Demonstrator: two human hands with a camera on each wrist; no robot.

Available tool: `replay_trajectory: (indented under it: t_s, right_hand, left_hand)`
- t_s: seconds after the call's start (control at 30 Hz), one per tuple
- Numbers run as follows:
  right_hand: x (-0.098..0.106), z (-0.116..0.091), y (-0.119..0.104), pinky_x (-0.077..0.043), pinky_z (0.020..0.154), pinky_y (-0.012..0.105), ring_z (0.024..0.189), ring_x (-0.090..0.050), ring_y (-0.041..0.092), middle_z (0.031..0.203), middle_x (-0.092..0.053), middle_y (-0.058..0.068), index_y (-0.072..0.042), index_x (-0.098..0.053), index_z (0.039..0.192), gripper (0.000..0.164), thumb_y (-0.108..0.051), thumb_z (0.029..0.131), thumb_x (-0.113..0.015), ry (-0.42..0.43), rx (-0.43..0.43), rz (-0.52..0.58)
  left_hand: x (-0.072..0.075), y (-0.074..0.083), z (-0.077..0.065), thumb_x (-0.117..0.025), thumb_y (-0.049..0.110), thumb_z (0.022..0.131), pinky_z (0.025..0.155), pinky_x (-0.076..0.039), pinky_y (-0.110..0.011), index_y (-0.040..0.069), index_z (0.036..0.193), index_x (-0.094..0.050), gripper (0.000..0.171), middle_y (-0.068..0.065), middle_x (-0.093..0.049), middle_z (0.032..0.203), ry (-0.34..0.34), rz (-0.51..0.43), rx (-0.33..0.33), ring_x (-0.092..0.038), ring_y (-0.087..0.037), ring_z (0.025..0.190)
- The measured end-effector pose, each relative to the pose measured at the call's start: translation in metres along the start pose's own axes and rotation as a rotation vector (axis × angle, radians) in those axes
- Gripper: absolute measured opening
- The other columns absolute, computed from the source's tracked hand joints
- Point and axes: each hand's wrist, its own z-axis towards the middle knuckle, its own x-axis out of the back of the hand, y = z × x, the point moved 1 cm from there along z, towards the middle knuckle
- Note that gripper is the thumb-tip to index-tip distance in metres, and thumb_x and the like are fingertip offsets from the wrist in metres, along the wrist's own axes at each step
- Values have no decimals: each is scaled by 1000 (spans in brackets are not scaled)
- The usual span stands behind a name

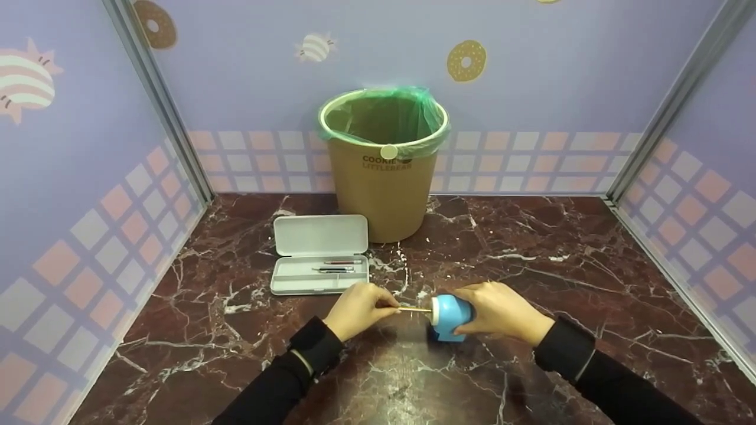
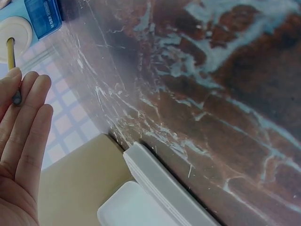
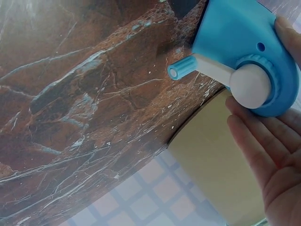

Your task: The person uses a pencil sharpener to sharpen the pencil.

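My left hand (image 1: 364, 309) pinches a yellow pencil (image 1: 415, 309) near its end between thumb and fingers. The pencil's other end is inside the round white hole plate of a blue pencil sharpener (image 1: 452, 317). My right hand (image 1: 499, 309) grips the sharpener's body from the right side. In the right wrist view the sharpener's white crank (image 3: 249, 85) with its blue knob (image 3: 182, 68) shows, and no fingers are on the knob. The left wrist view shows the pencil (image 2: 11, 55) entering the white plate (image 2: 15, 35); a clear blue shavings drawer (image 2: 44, 18) sits beside it.
An opened white pencil case (image 1: 321, 276) holding several pencils (image 1: 335, 269) lies behind my left hand. Behind it stands a brown waste bin (image 1: 384, 189) lined with a green bag. Small pale crumbs dot the marbled table (image 1: 531, 277). Patterned walls enclose the table's back and sides.
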Motion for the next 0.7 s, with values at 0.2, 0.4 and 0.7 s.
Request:
replay_trajectory:
  t_s: [0.2, 0.4, 0.7]
  right_hand:
    - [0, -1, -1, -62, 75, 38, 88, -77, 24, 107, -79, 8, -7, -72, 120, 65, -46, 72, -89, -5, -2, 10]
    - [1, -1, -1, -62, 75, 38, 89, -76, 24, 107, -79, 8, -6, -72, 121, 65, -46, 72, -89, 0, 2, 13]
    - [0, -1, -1, -62, 75, 38, 89, -77, 25, 108, -79, 9, -6, -72, 120, 64, -46, 73, -89, -4, -8, 22]
  left_hand:
    - [-3, -2, -1, -80, 16, 87, 78, -61, -33, 8, 91, -83, 10, -5, -82, 89, 1, 3, -15, -77, -18, 80]
    - [-1, -1, 0, -80, 18, 87, 82, -61, -34, 9, 92, -83, 10, -4, -82, 91, -6, 17, -5, -78, -18, 83]
    - [0, 0, 2, -80, 15, 87, 78, -61, -31, 8, 91, -83, 8, -5, -82, 90, -13, -16, 10, -77, -18, 80]
